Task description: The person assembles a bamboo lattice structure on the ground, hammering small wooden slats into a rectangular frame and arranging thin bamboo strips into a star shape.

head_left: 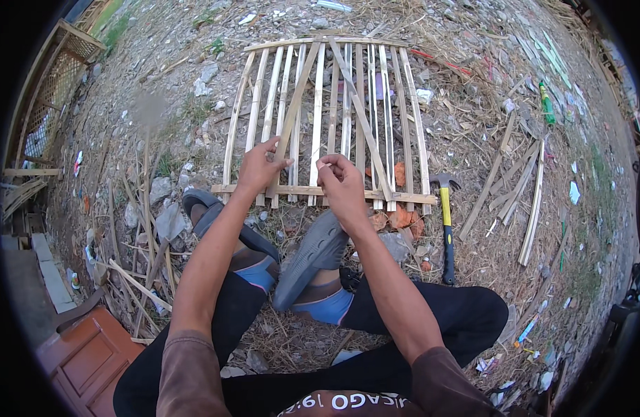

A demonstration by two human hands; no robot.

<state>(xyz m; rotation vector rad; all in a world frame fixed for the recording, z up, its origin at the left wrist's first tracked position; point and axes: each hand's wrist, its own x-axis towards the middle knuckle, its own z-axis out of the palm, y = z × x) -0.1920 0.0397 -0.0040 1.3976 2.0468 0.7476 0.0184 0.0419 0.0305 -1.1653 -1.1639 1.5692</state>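
Note:
A frame of thin wooden slats [316,125] lies on the ground before me, closed by a crosspiece [403,197] at the near end and another at the far end. Two slats slant across it: a left diagonal slat [297,104] and a right diagonal slat [365,121]. My left hand [259,169] grips the lower part of the left diagonal, its thumb lying over the wood. Just above the near crosspiece, my right hand [343,184] has thumb and fingertips pinched together; whatever is between them is too small to name.
A claw hammer [447,229] with a yellow and black handle lies right of the frame. Loose wood strips [507,177] and a green bottle [546,104] are farther right. Brick pieces [402,217] sit by the near crosspiece. At lower left is a brown panel [90,358].

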